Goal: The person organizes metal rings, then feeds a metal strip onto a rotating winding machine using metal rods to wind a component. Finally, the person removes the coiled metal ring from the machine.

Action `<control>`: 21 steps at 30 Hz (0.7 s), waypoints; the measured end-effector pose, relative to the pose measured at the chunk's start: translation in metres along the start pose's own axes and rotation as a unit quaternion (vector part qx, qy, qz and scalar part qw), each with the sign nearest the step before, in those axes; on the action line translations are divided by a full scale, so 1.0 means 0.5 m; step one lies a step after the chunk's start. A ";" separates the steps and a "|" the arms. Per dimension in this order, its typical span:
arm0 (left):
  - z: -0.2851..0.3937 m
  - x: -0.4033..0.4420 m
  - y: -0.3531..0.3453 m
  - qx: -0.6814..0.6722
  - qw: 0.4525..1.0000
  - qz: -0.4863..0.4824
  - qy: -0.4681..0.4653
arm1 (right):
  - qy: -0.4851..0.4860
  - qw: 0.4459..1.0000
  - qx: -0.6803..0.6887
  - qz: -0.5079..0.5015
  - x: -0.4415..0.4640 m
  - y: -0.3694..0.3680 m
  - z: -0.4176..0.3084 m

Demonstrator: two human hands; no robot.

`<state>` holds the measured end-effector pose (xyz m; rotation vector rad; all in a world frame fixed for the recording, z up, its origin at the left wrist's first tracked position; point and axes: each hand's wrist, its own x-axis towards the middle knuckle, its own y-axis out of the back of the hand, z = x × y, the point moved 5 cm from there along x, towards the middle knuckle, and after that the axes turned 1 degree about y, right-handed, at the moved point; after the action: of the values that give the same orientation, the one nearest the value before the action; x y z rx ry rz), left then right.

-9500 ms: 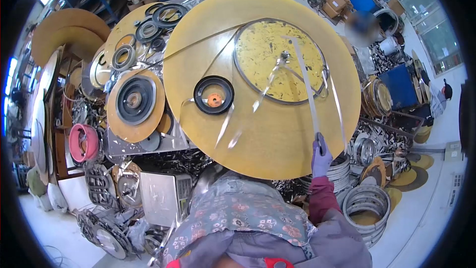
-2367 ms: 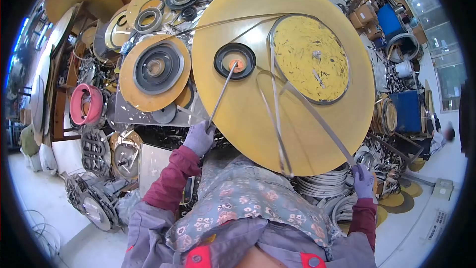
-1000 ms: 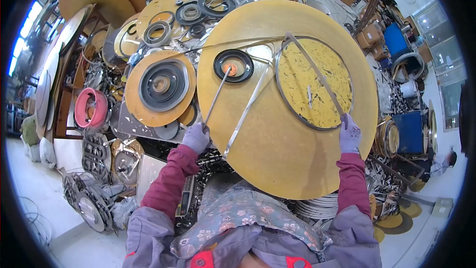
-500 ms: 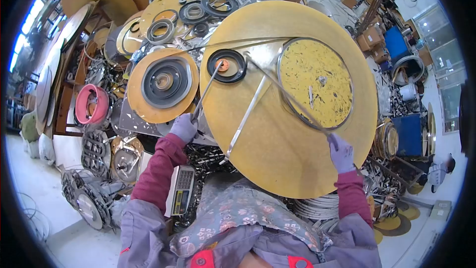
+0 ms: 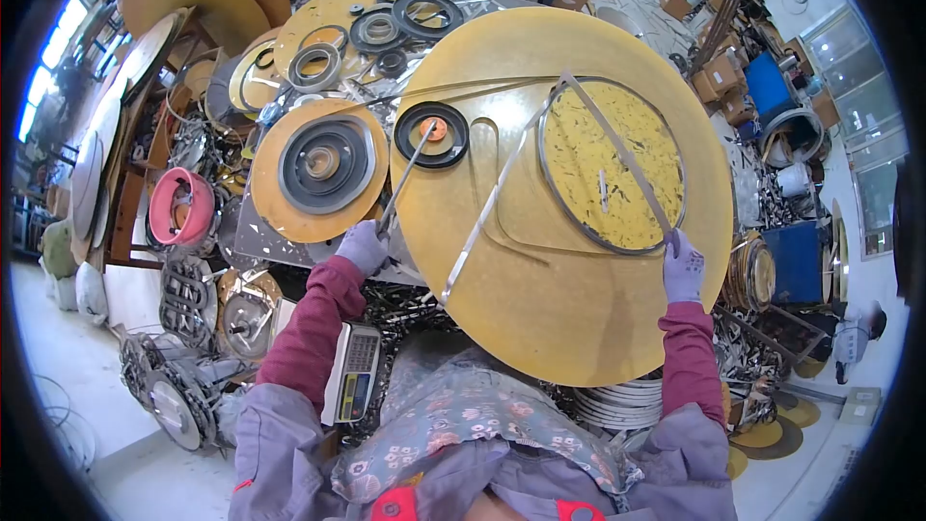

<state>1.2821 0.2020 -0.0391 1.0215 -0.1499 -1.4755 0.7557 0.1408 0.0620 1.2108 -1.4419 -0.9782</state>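
"While the left hand grasps a thin rod leading to the orange knob inside the black ring, on the left of the large yellow disc, what's the right hand doing?"

"Gripping a flat metal strip, which slants over the disc's right side."

Table: orange disc left, far disc, scrap between
Orange disc: dark reel
Far disc: rings
Big disc, right: black ring left, rimmed plate right, strip between
Floor: yellow discs, near right
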 end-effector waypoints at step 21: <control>-0.022 0.037 0.011 0.100 0.994 0.010 -0.036 | 0.296 0.923 0.026 -0.244 -0.316 0.167 -0.136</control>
<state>1.2966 0.1899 -0.0512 1.1236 -0.3652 -1.5020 0.8103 0.3119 0.1278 1.7702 -0.7012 -0.7869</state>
